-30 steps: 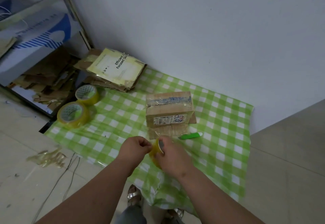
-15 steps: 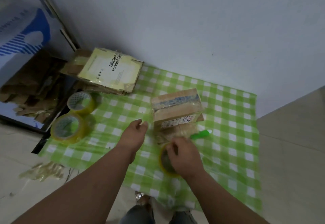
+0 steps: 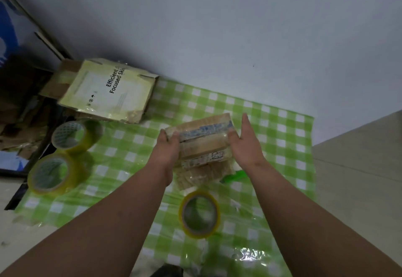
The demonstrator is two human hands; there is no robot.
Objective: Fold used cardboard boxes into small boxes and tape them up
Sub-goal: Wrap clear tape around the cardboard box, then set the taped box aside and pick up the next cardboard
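A small taped cardboard box with a printed label stands on the green checked cloth, with a loose flap under its near side. My left hand grips the box's left end, fingers curled over its far corner. Against the box's right end lies my right hand, fingers straight and thumb on the top edge. A yellow tape roll lies flat on the cloth just in front of the box, free of both hands.
Two more tape rolls sit at the cloth's left edge. A stack of flattened cardboard leans by the wall at back left. A green cutter lies beside the box. Bare floor lies to the right.
My right hand let go of the tape roll, which now lies on the cloth. Both hands moved forward and took the box by its ends.
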